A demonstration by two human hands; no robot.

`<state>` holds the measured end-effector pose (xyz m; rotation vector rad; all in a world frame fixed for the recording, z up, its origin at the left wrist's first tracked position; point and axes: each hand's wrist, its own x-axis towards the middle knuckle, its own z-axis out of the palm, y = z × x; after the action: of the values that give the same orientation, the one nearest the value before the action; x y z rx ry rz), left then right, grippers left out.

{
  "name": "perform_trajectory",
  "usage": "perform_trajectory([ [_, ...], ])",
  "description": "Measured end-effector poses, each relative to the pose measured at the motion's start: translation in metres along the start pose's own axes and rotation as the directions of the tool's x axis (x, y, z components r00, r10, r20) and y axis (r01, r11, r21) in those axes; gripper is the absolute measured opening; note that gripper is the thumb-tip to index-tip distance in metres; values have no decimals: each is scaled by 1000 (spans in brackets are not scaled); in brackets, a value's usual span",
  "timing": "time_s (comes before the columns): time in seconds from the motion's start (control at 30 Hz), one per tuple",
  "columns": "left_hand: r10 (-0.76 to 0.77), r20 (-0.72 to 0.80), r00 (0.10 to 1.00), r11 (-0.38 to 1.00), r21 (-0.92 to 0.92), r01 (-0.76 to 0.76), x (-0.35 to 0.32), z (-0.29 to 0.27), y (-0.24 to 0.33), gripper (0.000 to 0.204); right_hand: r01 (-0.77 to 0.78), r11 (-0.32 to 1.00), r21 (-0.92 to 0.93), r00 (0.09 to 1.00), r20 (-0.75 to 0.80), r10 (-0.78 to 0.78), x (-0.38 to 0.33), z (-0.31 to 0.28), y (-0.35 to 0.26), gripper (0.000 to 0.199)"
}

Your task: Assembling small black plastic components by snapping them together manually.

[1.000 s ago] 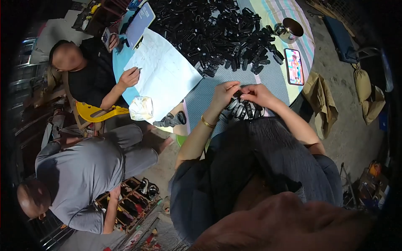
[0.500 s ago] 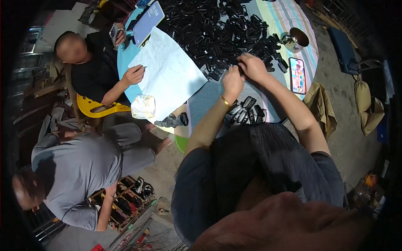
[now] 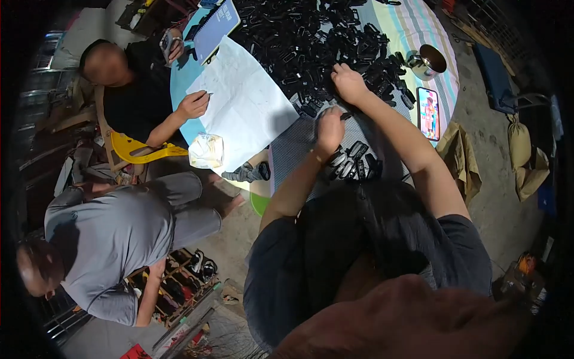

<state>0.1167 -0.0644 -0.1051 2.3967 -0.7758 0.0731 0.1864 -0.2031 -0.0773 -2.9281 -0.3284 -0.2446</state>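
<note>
A large heap of small black plastic clip-like parts covers the far side of the table. My left hand is closed on one small black plastic part, which sticks out by the thumb. Up at the near edge of the heap, my right hand has its fingers curled down among the parts. What its fingertips hold, if anything, is hidden. A smaller pile of similar parts, some with a greyish shine, lies close to my body, just beside my left wrist.
Right of the heap are a metal cup and a lit phone. To the left lie a large white sheet, a spiral notebook and a crumpled packet. A co-worker's hand rests on the sheet; another person sits lower left.
My hands were together at the heap's edge and are now apart. The left came back toward me with a black part; the right moved slightly farther into the heap.
</note>
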Motion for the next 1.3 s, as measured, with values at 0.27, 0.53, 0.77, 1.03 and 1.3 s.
perform_trajectory([
  [0.27,-353,440,825,-9,-884,468,-27,-4,-19,27,23,958,286,951,-301,67,-47,-27,7,15],
  [0.53,-327,508,797,-48,-851,523,-21,-21,2,24,-17,857,515,964,-220,151,-115,-34,-10,13],
  [0.77,-312,425,849,96,-876,474,-20,-7,10,26,47,818,574,957,-261,128,-123,-38,-17,12],
  [1.03,-377,431,820,264,-798,541,-32,-16,3,39,-21,942,336,1000,-10,26,-156,-52,6,10],
  [1.3,91,-264,960,975,-174,-140,-41,-19,3,36,-447,882,151,895,70,441,-169,-46,-2,33],
])
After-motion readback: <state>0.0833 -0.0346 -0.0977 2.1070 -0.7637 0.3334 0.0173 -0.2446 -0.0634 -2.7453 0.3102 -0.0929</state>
